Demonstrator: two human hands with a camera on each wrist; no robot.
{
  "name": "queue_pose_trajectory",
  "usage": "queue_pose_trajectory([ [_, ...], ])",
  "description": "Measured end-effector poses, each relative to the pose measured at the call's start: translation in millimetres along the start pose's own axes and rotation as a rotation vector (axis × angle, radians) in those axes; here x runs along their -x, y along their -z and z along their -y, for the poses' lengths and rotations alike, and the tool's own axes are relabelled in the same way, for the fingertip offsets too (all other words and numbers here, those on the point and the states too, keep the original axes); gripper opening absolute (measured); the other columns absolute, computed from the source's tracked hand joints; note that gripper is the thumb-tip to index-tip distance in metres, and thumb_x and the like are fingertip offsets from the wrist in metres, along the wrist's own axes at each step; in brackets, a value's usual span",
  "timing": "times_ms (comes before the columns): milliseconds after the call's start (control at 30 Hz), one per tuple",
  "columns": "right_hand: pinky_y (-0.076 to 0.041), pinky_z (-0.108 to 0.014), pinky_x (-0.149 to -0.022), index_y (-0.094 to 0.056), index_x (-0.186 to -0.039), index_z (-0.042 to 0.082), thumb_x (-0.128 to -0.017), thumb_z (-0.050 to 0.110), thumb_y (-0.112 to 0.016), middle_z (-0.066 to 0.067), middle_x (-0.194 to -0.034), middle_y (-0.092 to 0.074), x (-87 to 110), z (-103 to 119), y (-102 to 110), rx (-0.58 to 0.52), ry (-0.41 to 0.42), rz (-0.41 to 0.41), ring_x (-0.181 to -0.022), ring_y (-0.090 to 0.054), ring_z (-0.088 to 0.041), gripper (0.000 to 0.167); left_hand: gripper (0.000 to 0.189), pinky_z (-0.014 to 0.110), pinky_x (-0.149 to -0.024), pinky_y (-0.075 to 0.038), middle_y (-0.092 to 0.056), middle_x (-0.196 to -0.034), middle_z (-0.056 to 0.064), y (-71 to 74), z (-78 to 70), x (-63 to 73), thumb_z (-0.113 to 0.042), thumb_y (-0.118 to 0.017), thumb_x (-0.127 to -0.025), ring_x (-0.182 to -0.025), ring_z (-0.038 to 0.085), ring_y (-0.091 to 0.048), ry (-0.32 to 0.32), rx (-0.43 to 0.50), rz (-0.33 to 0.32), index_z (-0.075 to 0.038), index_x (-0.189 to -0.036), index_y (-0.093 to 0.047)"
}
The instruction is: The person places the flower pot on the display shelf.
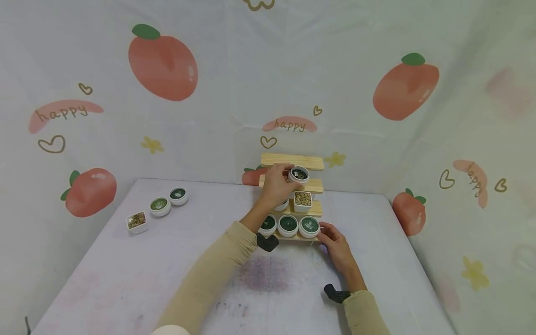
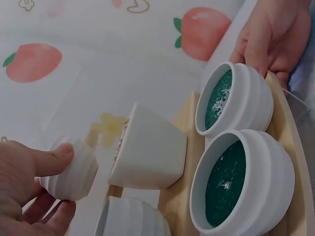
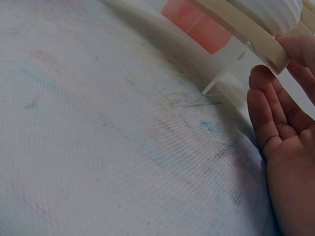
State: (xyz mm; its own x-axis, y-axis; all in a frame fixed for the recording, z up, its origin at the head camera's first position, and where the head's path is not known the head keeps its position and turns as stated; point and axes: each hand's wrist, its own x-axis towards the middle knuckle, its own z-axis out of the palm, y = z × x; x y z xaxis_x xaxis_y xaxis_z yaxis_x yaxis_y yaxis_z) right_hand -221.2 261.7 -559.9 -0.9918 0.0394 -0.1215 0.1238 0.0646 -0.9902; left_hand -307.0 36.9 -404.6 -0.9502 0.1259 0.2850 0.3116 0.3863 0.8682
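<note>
My left hand (image 1: 278,187) grips a round white pot (image 1: 299,175) with dark contents, thumb on one side and fingers on the other. It holds the pot in front of the third board of a tiered wooden stand (image 1: 292,161). On the second board are a square white pot (image 1: 303,200) of tan grains and a round pot partly hidden by the left hand. Three round pots with green contents line the bottom board, one of them a snowy-topped pot (image 1: 309,225). My right hand (image 1: 337,249) pinches that board's right end, with the thumb above and fingers below.
At the left of the table (image 1: 201,265) stand a square pot (image 1: 137,223), a light green pot (image 1: 159,206) and a dark green pot (image 1: 178,196). A printed cloth wall (image 1: 234,83) rises behind the stand. A clear leg (image 3: 224,71) supports the bottom board.
</note>
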Motion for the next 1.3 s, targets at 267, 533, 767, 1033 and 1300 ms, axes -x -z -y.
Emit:
queue_pose_trajectory([
  [267,-0.052,-0.021,-0.082,-0.058,-0.134,0.008,-0.096,0.012,-0.068,0.010,-0.104,-0.066,-1.6,-4.1,1.5,-0.011,0.009,0.016,-0.096,-0.061,-0.006,0.040,0.057,0.033,-0.090,-0.057,-0.062,-0.123,0.016,-9.9,0.4,-2.8,-0.014,-0.085,-0.083,-0.110,0.026,-0.065,0.014,-0.056,0.015,-0.004,-0.135,-0.063],
  [533,-0.053,-0.021,-0.082,-0.061,-0.131,0.012,-0.096,0.012,-0.068,0.010,-0.104,-0.068,-2.2,-4.4,2.5,-0.012,0.021,0.013,-0.097,-0.063,-0.006,0.036,0.055,0.032,-0.090,-0.057,-0.063,-0.124,0.014,-15.4,0.6,-4.4,-0.015,-0.084,-0.084,-0.111,0.024,-0.066,0.033,-0.078,0.022,-0.005,-0.134,-0.064],
  [767,-0.053,-0.021,-0.083,-0.060,-0.133,0.011,-0.097,0.013,-0.068,0.010,-0.104,-0.067,-1.5,-4.1,1.7,0.017,0.012,0.006,-0.096,-0.062,-0.006,0.038,0.055,0.031,-0.086,-0.056,-0.064,-0.124,0.012,-16.8,-1.0,-3.3,-0.017,-0.084,-0.085,-0.106,0.022,-0.064,0.057,-0.116,0.020,-0.007,-0.135,-0.063],
  [1033,-0.052,-0.020,-0.084,-0.056,-0.138,0.007,-0.098,0.013,-0.067,0.013,-0.103,-0.067,0.4,-1.4,-0.1,0.029,0.003,0.015,-0.098,-0.062,-0.005,0.042,0.056,0.037,-0.090,-0.056,-0.063,-0.124,0.012,-12.7,-1.4,-0.1,-0.020,-0.085,-0.083,-0.112,0.025,-0.063,0.053,-0.128,0.000,-0.010,-0.134,-0.063],
  [1300,-0.052,-0.020,-0.083,-0.059,-0.135,0.010,-0.098,0.016,-0.068,0.011,-0.105,-0.066,0.6,-2.8,0.7,0.039,0.024,0.012,-0.097,-0.062,-0.005,0.039,0.054,0.040,-0.097,-0.056,-0.062,-0.129,0.014,9.6,-4.5,8.0,-0.023,-0.085,-0.084,-0.117,0.031,-0.063,-0.013,-0.104,-0.029,-0.010,-0.132,-0.064],
])
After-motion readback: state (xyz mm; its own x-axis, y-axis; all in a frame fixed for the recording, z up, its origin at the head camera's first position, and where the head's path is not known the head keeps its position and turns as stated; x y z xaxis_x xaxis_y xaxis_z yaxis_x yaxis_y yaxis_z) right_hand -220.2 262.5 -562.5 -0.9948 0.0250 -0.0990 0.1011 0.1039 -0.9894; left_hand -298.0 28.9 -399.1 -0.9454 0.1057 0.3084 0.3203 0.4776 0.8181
